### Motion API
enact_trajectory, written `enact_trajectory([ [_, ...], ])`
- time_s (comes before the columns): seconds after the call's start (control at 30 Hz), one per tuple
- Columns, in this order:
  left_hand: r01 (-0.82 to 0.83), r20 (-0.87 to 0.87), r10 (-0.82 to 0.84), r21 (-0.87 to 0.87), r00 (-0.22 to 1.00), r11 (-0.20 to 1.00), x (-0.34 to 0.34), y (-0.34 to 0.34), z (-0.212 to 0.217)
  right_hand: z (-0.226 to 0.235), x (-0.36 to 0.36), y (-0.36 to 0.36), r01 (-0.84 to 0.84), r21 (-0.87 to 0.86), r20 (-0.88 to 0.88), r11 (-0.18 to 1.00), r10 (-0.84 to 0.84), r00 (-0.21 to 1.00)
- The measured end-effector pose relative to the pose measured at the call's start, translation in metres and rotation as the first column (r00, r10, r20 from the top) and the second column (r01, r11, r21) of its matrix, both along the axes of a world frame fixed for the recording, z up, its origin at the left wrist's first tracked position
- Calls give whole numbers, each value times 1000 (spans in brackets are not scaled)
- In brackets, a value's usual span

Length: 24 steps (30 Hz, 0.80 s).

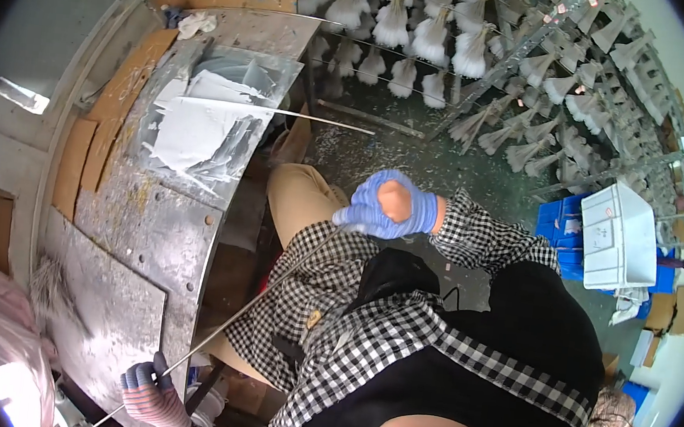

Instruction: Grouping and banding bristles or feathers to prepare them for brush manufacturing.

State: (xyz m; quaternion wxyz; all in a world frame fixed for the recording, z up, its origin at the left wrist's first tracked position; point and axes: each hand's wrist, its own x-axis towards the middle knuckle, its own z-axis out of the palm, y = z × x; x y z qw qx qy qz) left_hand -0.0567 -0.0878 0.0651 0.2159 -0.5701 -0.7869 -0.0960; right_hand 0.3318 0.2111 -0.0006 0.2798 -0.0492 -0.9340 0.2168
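Observation:
My left hand (150, 393), in a striped glove with dark blue fingertips, grips the lower end of a long thin metal rod (253, 304) at the bottom left, beside the edge of a metal worktable (156, 236). The rod slants up to the right across my checked shirt. My right hand (389, 206), in a blue glove, is closed around the rod's upper end above my knee. My black apron covers my lap below the right hand.
White sheet pieces (193, 127) and another thin rod (286, 113) lie on the worktable. Racks of white tufted pieces (428, 31) hang at the top and right. A white crate (619, 234) sits on blue crates (562, 224) at the right. Cardboard strips (111, 114) line the table's left.

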Motion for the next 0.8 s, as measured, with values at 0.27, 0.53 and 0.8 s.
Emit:
enact_trajectory([
  [0.27, 11, 126, -18, 54, 992, 998, 34, -14, 22, 6, 23, 3, 263, 364, 17, 894, -288, 957],
  [0.53, 164, 247, -218, 222, 944, 961, 25, 17, 10, 21, 79, -8, 484, 484, -45, 729, -531, 846],
  [0.8, 321, 195, -393, 318, 899, 892, 18, 67, -15, 53, 136, -20, 643, 621, -194, 448, -707, 680],
])
